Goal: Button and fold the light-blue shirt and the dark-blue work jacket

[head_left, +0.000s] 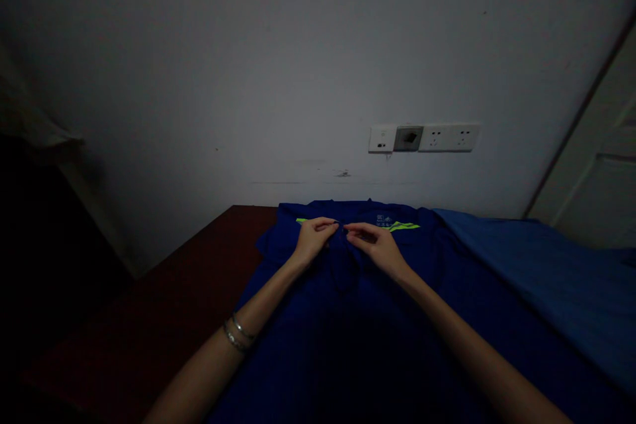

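A dark blue garment (308, 305) with bright yellow-green stripes lies spread out in front of me. Near its far end, my left hand (317, 236) pinches a dark bit of it between thumb and fingers. My right hand (373, 242) does the same just to the right, fingertips almost meeting those of the left. What exactly lies between the fingertips is too dark and small to make out. Below the hands, a dark curved line, perhaps a cord or fold, shows on the cloth. Small pale print sits near the right stripe.
The garment rests on a dark red-brown table (199, 258) against a grey wall (248, 79). A lighter blue cloth (541, 278) lies at the right. Wall sockets (444, 138) sit above the table, and a panelled door (596, 179) stands at far right.
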`<action>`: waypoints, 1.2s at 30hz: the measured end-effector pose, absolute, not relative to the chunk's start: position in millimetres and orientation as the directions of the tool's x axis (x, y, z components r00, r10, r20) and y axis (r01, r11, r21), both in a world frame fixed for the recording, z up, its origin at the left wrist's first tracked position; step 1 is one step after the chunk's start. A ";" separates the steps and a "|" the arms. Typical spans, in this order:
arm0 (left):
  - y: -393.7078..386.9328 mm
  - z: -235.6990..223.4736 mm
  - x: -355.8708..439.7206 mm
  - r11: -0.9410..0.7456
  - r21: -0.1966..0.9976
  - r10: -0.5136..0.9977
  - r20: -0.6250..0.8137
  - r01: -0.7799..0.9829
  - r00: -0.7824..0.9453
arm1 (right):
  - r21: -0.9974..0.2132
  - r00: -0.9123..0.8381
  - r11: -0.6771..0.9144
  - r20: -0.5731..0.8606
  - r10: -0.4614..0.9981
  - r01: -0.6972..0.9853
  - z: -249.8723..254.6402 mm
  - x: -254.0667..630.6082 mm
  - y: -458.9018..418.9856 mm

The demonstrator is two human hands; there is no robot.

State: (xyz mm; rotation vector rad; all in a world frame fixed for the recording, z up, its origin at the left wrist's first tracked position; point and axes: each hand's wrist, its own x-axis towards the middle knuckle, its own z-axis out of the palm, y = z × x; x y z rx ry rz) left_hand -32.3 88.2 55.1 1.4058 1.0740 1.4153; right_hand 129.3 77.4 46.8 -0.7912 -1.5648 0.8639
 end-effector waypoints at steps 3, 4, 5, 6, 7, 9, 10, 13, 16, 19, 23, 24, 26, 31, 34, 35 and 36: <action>87.0 55.0 -30.3 -0.280 0.960 0.959 0.280 -0.006 -0.038 | -0.874 -0.073 0.486 0.485 0.872 -0.001 47.4 126.1 77.1; 86.3 55.1 -29.4 -0.280 0.960 0.959 0.279 -0.017 -0.050 | -0.879 -0.056 0.478 0.477 0.877 -0.011 47.4 125.4 77.2; 85.4 55.4 -28.4 -0.276 0.961 0.960 0.274 -0.030 -0.058 | -0.882 -0.044 0.470 0.471 0.881 -0.018 47.4 124.8 77.4; 84.3 55.9 -27.4 -0.267 0.963 0.962 0.265 -0.040 -0.061 | -0.885 -0.037 0.465 0.465 0.884 -0.024 47.3 124.5 77.6; 83.2 56.6 -26.4 -0.258 0.965 0.965 0.255 -0.047 -0.060 | -0.887 -0.033 0.462 0.462 0.886 -0.028 47.3 124.3 77.6; 80.5 58.6 -24.6 -0.253 0.966 0.967 0.250 -0.050 -0.051 | -0.884 -0.014 0.467 0.467 0.884 -0.031 47.7 124.0 77.0; 79.3 59.9 -23.7 -0.257 0.965 0.966 0.255 -0.049 -0.047 | -0.880 -0.002 0.475 0.475 0.880 -0.027 48.0 123.8 76.4; 76.7 63.0 -22.1 -0.279 0.959 0.960 0.278 -0.047 -0.035 | -0.854 0.032 0.521 0.521 0.853 0.013 49.2 123.5 73.9; 76.9 63.7 -22.3 -0.297 0.953 0.955 0.296 -0.053 -0.030 | -0.815 0.032 0.575 0.578 0.816 0.076 49.6 124.2 72.3; 78.1 62.9 -23.4 -0.305 0.951 0.952 0.304 -0.044 -0.025 | -0.763 0.025 0.630 0.639 0.769 0.141 48.9 125.8 72.9; 77.2 64.0 -23.9 -0.296 0.955 0.955 0.296 -0.020 -0.017 | -0.718 0.013 0.671 0.685 0.729 0.187 48.2 127.3 74.4; 76.5 64.6 -23.7 -0.294 0.956 0.956 0.294 -0.015 -0.016 | -0.713 0.009 0.673 0.688 0.726 0.195 48.4 127.4 74.5; 75.1 65.9 -23.1 -0.290 0.957 0.957 0.290 -0.011 -0.013 | -0.708 0.002 0.673 0.689 0.725 0.213 49.0 127.6 74.3; 71.9 67.9 -22.5 -0.279 0.960 0.960 0.280 -0.026 0.032 | -0.700 -0.022 0.675 0.690 0.723 0.233 50.4 130.2 75.5; 70.6 68.1 -22.9 -0.269 0.961 0.959 0.273 -0.062 0.072 | -0.714 -0.033 0.668 0.678 0.735 0.210 50.6 133.4 77.5; 70.5 67.8 -23.1 -0.260 0.962 0.960 0.267 -0.081 0.086 | -0.730 -0.036 0.653 0.661 0.749 0.202 50.6 134.5 78.0; 70.5 67.3 -23.4 -0.250 0.963 0.960 0.260 -0.102 0.103 | -0.748 -0.043 0.635 0.640 0.767 0.195 50.5 135.4 78.4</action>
